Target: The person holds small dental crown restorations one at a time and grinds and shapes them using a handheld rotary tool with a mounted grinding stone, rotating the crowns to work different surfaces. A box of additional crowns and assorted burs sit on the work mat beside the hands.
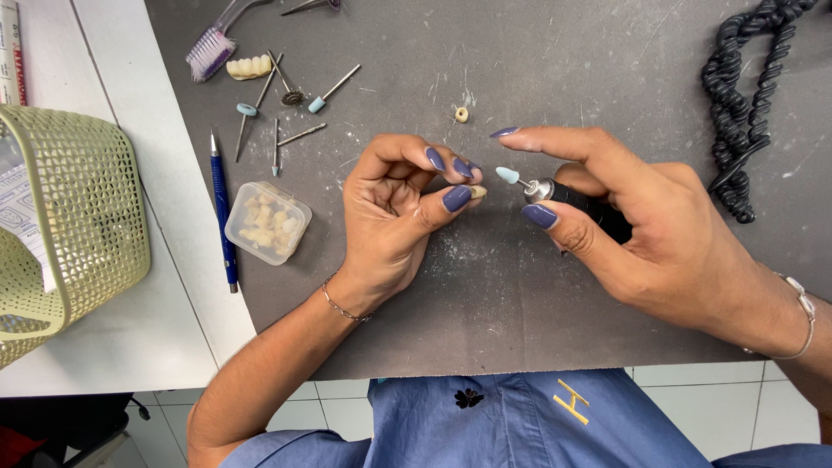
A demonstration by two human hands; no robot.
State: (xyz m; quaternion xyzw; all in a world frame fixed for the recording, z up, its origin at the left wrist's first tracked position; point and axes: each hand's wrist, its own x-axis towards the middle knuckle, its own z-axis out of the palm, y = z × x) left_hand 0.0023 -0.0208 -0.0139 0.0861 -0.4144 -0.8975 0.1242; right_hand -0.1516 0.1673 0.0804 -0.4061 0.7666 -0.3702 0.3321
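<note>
Left hand (394, 217) pinches small tooth piece (477, 191) (cream-coloured); right hand (641, 230) closed around rotary handpiece (572, 201), pale blue tip (508, 176) just beside piece.

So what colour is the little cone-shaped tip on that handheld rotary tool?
Pale blue-green cone tip, seen in the head view.

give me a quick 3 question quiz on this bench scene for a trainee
1. True or false: the left hand pinches a small cream tooth-like piece between its fingertips.
2. What tip sits on the black handpiece held by the right hand? A) a light blue cone-shaped point B) a saw disc C) a brush
3. Fill in: the small clear lidded box of cream pieces lies just right of a blue ____.

Key: 1 true; 2 A; 3 pen
</note>
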